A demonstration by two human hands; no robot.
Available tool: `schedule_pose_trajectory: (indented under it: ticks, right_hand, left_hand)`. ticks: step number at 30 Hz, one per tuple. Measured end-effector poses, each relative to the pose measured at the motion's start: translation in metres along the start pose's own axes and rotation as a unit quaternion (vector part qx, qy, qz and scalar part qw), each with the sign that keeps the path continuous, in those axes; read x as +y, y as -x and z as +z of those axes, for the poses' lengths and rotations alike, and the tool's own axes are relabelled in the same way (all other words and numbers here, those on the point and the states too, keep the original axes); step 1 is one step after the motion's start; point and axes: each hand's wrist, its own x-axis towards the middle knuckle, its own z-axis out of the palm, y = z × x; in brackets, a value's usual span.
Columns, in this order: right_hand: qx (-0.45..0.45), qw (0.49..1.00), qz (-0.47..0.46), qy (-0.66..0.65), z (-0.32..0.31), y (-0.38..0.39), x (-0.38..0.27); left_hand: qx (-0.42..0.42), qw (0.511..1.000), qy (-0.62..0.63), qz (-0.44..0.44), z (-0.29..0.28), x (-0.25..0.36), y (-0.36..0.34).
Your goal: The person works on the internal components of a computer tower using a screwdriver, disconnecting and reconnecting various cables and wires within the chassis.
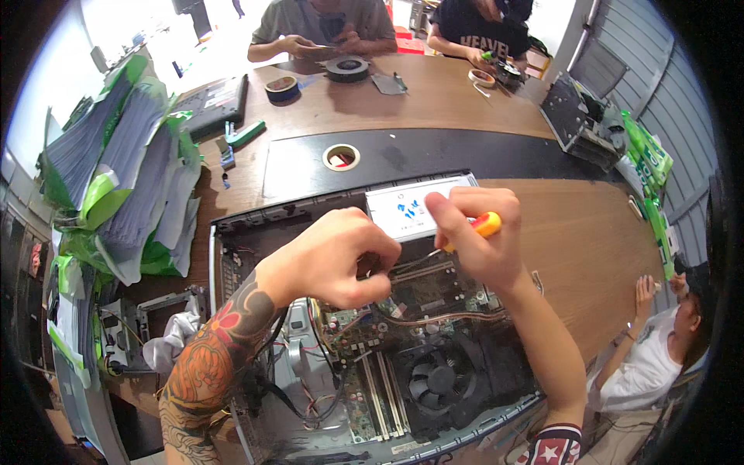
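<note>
An opened desktop computer case (215,267) lies flat in front of me, its inside facing up. My right hand (488,244) is closed around a screwdriver (487,224) with a yellow and red handle, above the case's far right part. Over the case's middle, my left hand (333,256) has its fingers curled in toward the thumb; whatever they pinch is hidden. Beyond both hands sits a silver drive (403,203) with a white label and blue marks. Below them show the green motherboard (349,324), a black cooling fan (432,381), pale memory slots (384,391) and loose cables (271,391).
Stacked papers in green wrapping (128,178) rise at the left. A tape roll (341,157) lies on the dark table strip, with a black laptop (217,105) farther left. Two people sit across the table, and another person (651,349) is at the right. A metal chassis (577,116) stands far right.
</note>
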Motion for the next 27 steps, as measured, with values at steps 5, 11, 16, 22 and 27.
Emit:
schedule_pose_trajectory:
  ticks: [5, 11, 16, 22, 27]
  right_hand:
    - [-0.014, 0.999, 0.014, -0.036, -0.007, -0.001, -0.002]
    - [-0.038, 0.988, 0.022, -0.146, -0.008, 0.003, 0.004]
    - [-0.050, 0.980, 0.036, -0.187, -0.012, 0.004, 0.005]
    - [-0.039, 0.976, 0.007, -0.213, -0.009, 0.003, 0.009]
    - [-0.033, 0.982, -0.027, -0.185, -0.011, 0.004, 0.012]
  left_hand:
    - [0.057, 0.997, 0.018, -0.049, -0.003, -0.006, 0.004]
    - [0.030, 0.998, 0.008, -0.057, -0.003, -0.007, 0.008]
    - [-0.012, 0.996, 0.005, -0.085, -0.007, 0.000, 0.005]
    - [-0.038, 0.995, 0.019, -0.094, -0.002, -0.003, 0.007]
    - [-0.084, 0.989, 0.036, -0.113, -0.002, 0.006, 0.001]
